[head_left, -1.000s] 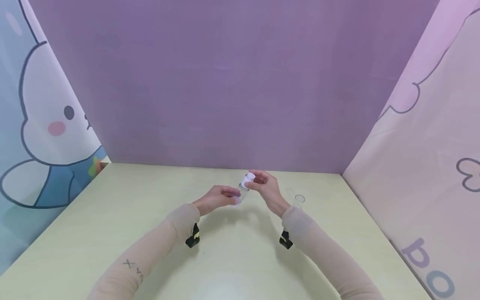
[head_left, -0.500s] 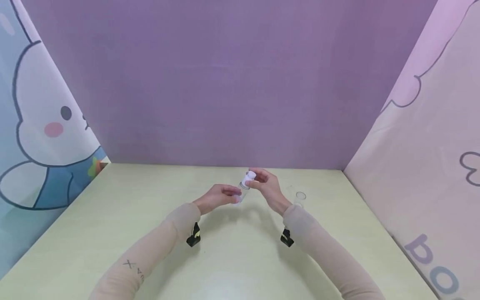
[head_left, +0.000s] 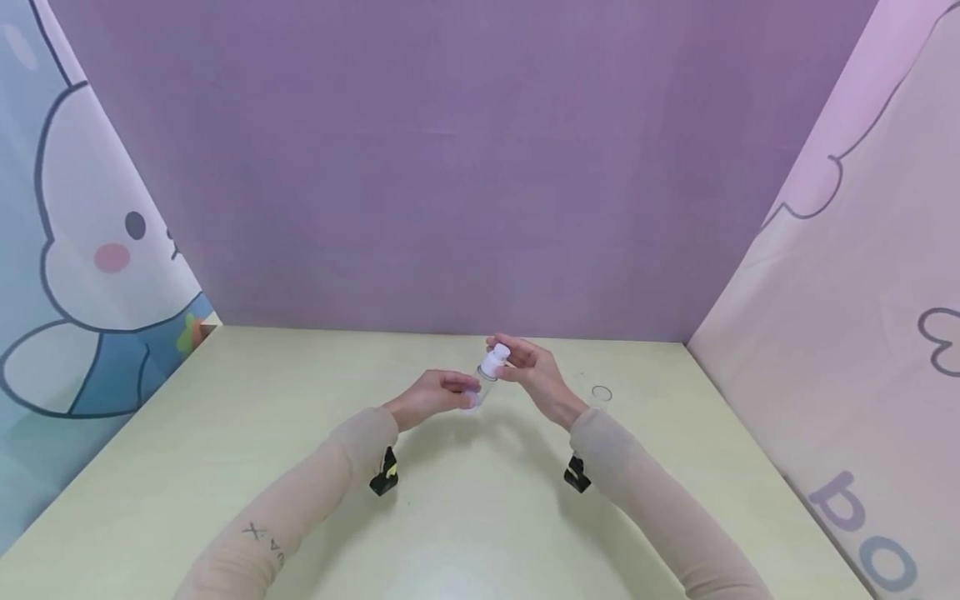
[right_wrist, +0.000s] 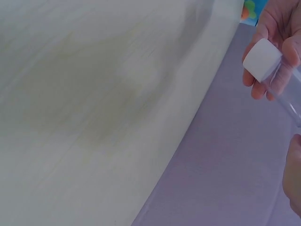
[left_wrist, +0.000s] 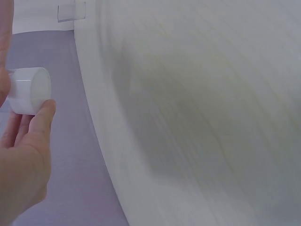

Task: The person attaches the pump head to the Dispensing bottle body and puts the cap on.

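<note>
Tilted above the table, a clear bottle (head_left: 483,390) is held between both hands, its white top (head_left: 493,364) with a small knob leaning up and right. My left hand (head_left: 435,397) pinches its lower end, thumb and fingers on the white base (left_wrist: 30,92). Around the white top, the thumb and fingers of my right hand (head_left: 536,379) curl from the right. In the right wrist view, the left hand (right_wrist: 280,28) holds the white base (right_wrist: 262,60), and part of the right hand (right_wrist: 292,176) shows at the edge.
A clear cylinder with a round rim (head_left: 602,392) stands on the table behind the right wrist, partly hidden by the sleeve. The pale table (head_left: 465,508) ends at a purple wall (head_left: 450,167), with printed cloth panels on both sides.
The right fingers have shifted slightly left behind the white top while the thumb has slid a little right. The left hand keeps its hold, nearly still.
</note>
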A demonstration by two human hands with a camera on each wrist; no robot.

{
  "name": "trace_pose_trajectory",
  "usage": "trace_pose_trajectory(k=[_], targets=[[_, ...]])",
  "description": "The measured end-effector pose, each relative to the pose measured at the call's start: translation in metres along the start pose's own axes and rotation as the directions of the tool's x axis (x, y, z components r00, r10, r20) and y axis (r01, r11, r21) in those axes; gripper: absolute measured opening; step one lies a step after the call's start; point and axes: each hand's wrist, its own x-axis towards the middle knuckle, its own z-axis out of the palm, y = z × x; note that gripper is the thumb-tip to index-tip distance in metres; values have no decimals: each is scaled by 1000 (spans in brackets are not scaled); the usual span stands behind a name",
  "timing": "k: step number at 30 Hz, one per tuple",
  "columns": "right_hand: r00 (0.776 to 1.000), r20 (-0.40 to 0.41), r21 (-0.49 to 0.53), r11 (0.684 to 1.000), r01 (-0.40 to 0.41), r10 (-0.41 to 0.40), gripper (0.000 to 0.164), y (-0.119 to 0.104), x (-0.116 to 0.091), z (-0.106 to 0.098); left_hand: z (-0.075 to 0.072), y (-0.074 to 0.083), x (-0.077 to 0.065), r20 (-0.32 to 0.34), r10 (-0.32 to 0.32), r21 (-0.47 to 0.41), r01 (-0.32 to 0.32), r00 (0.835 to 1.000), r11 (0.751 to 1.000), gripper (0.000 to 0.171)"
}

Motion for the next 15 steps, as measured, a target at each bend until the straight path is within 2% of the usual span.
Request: trace_pose_trajectory(k=[15], targets=[[1000,2,9,1000,-10,10,50,1,1,4,3,1,-8,-4,-3,16,3,1000,1000,37]])
